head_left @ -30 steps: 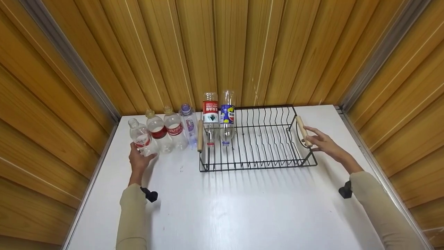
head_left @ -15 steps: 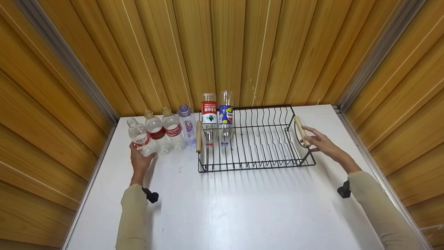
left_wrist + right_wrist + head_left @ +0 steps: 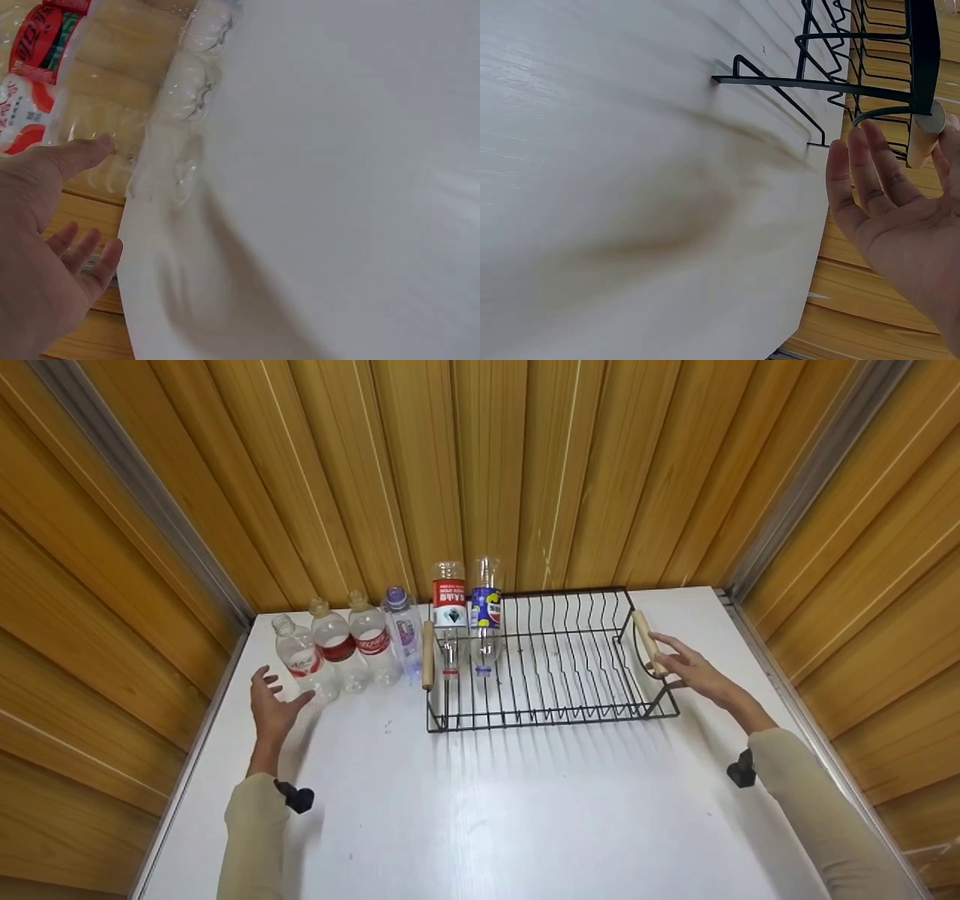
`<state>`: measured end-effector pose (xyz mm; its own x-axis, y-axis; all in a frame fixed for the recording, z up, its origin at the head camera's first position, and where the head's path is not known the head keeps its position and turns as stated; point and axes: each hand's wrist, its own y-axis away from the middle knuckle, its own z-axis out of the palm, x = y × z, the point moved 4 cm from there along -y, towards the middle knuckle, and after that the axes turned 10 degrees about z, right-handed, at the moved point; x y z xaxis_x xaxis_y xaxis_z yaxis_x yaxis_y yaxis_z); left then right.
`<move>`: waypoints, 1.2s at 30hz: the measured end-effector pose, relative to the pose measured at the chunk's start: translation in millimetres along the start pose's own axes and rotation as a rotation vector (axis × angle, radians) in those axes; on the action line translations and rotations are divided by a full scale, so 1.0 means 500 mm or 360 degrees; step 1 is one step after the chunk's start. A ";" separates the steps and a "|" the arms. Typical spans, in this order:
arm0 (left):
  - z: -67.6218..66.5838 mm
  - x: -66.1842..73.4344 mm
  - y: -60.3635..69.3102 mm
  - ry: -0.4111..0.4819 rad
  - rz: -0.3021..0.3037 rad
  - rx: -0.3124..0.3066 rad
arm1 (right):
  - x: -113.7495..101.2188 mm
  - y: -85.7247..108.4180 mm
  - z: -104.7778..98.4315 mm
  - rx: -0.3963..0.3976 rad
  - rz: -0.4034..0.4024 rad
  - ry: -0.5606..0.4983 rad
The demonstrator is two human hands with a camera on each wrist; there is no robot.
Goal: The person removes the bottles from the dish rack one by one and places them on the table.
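Note:
My left hand (image 3: 276,709) is spread beside the leftmost clear bottle (image 3: 303,660), which has a red-and-white label. In the left wrist view the thumb of my left hand (image 3: 37,240) overlaps that bottle; contact cannot be told. To its right stand two red-labelled bottles (image 3: 340,648) (image 3: 373,642) and a purple-tinted bottle (image 3: 406,630). My right hand (image 3: 701,675) touches the wooden handle (image 3: 649,643) at the right end of a black wire rack (image 3: 570,724). In the right wrist view the fingers (image 3: 870,176) look fairly straight, near the handle.
Inside the rack's left part, a red-and-white-labelled bottle (image 3: 449,601) and a blue-labelled bottle (image 3: 485,607) stand upside down, caps low. A second wooden handle (image 3: 428,655) is at the rack's left end. Wood-look walls (image 3: 517,472) enclose the white table (image 3: 465,817).
My left hand has let go of the leftmost bottle and moved left, its fingers spreading. The right hand stays at the handle. The head view has shifted slightly.

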<state>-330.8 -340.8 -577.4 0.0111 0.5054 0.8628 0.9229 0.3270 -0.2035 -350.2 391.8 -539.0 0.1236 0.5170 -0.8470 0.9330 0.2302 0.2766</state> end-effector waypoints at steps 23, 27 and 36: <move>0.034 0.081 0.091 0.0062 0.0270 -0.0262 | 0.000 0.003 -0.009 0.0024 0.0018 -0.0018; 0.074 0.132 0.097 0.0139 0.0334 -0.0378 | -0.003 0.004 -0.004 0.0004 0.0024 -0.0014; 0.173 0.224 0.128 0.0190 0.0490 -0.0973 | -0.011 0.002 0.003 -0.0003 0.0015 0.0003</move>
<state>-303.9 -194.2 -533.7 0.3172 0.4000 0.8599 0.9217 -0.3435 -0.1802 -349.3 388.0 -534.4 0.1315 0.5208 -0.8435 0.9312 0.2268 0.2853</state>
